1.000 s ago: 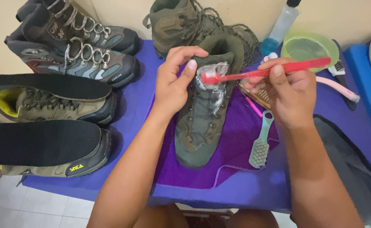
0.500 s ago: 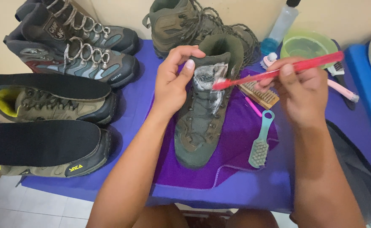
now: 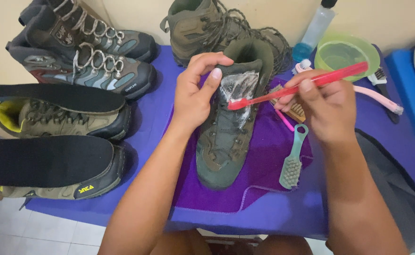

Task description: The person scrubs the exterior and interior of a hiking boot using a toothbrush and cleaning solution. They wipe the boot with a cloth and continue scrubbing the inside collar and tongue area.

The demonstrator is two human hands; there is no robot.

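Still-free foamy suede boot (image 3: 226, 137), slim red toothbrush (image 3: 302, 87)

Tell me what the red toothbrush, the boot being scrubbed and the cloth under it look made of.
Red toothbrush: glossy, slightly translucent plastic by its sheen. Boot: matte olive upper, probably suede or nubuck with metal lace eyelets; white foam on the tongue. Purple cloth: soft fabric with a stitched hem, likely microfibre.

grey boots (image 3: 92, 56) | green bowl (image 3: 347, 52) | spray bottle (image 3: 313, 30) | green brush (image 3: 293, 163)

Right hand (image 3: 328, 111) presses red toothbrush (image 3: 302, 87) onto soapy green boot (image 3: 231, 123).
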